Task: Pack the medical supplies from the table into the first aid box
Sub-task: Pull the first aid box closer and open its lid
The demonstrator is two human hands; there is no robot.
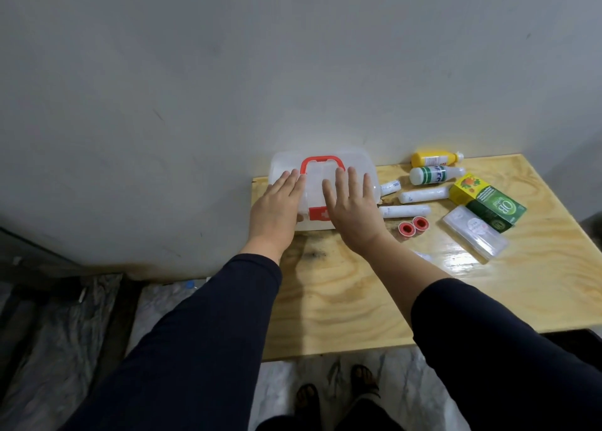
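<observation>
The first aid box [322, 183], translucent white with a red handle [321, 163] and a red latch bearing a white cross [317, 214], sits closed at the far left corner of the wooden worktop [358, 294], against the grey wall [228, 72].

Left hand [277, 209]: flat, palm down, on the left part of the lid. Its fingers [291, 181] lie straight and close together, gripping nothing; the tips reach just beside the left leg of the handle.

Right hand [353, 209]: flat over the right part of the lid, its fingers [353, 180] extended and slightly spread, gripping nothing. Whether the palm presses on the lid or hovers just above it cannot be settled from this angle.

Supplies, all on the worktop to the right of the box and clear of both hands:
- yellow bottle [435, 159] and white bottle with green print [435, 175], lying on their sides near the wall;
- three wrapped gauze rolls [422, 195], the smallest just beside the box;
- two small tape rolls with red cores [413, 224], side by side;
- a yellow carton [465, 188] touching a green carton [495, 214];
- a clear flat plastic case [474, 237], nearest the front.
</observation>
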